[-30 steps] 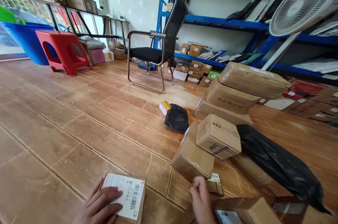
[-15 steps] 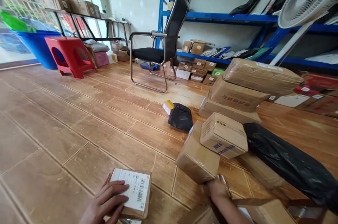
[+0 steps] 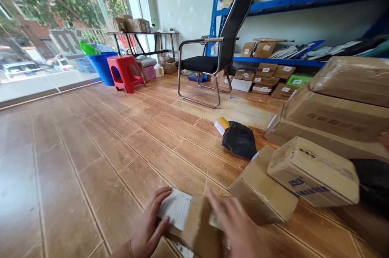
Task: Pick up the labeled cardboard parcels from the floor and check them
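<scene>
My left hand lies flat on the white label of a small cardboard parcel on the wooden floor. My right hand is blurred and grips a second small brown parcel, set on or against the labelled one. Just right of them lie two tilted cardboard boxes, one on the floor and one leaning on top of it.
Larger boxes are stacked at the right, with black bags and a yellow-topped packet nearby. A black chair, a red stool, a blue bin and blue shelving with parcels stand farther back.
My right hand left the boxes at the right and swung left with a small brown parcel onto the labelled one. The view has tilted up and turned left.
</scene>
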The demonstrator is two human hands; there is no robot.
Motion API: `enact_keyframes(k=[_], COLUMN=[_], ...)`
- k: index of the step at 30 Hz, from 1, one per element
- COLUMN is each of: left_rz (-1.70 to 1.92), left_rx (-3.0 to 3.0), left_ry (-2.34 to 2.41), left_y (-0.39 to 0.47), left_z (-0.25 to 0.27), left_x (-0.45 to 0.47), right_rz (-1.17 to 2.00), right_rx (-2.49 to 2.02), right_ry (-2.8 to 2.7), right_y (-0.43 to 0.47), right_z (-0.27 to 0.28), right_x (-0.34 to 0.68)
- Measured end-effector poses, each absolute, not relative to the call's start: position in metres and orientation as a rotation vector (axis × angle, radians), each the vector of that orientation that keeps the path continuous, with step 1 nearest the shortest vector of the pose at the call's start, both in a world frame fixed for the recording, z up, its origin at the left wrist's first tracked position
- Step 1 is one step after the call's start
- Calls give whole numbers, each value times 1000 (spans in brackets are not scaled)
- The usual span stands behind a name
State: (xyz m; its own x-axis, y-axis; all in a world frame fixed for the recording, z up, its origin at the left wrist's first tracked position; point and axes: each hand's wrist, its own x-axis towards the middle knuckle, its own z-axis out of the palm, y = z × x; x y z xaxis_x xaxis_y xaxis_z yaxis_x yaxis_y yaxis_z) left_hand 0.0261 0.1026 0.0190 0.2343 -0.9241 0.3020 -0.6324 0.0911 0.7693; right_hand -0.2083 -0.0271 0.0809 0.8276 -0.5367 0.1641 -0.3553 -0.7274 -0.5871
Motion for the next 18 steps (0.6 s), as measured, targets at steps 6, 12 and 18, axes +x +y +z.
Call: enact_keyframes(k=[6,12,18], left_rz=[-330,-195,-537], left_rx=[1611,1796,1910], left_ry=[-1786,-1886,-1643], left_y=[99,90,94], left_z=[41,39,44], left_x=[31,45,34], right_rz=[-615,-861,-534], right_rx=[-2229,-1449,-1564], right_ry=[527,1118,1111], right_y=[-14,-25,23], right_z=[51,-51,-150], right_x=[-133,-194,-203])
